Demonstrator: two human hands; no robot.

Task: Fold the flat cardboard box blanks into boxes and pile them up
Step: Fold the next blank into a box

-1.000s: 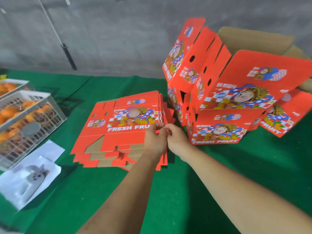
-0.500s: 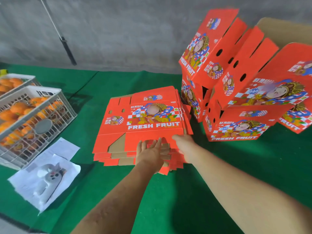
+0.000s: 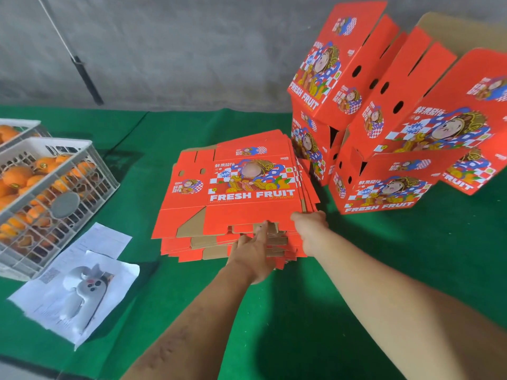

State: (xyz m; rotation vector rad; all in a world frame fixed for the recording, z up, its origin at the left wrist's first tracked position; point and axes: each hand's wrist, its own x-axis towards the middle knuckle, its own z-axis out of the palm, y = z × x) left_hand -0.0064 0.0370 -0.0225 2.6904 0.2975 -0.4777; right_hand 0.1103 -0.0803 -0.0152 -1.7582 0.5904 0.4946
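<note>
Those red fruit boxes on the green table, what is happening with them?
A person is folding boxes. Both hands are at the near edge of the stack of flat blanks: the left hand lies with fingers straight on it, the right hand takes the top blank's corner. Folded boxes are piled on the right.

You face a stack of flat red blanks [image 3: 236, 193], printed "FRESH FRUIT" with a cartoon figure, lying slightly fanned on the green counter [image 3: 411, 256]. Just right of it, folded red boxes [image 3: 384, 193] sit piled, some tilted.
</note>
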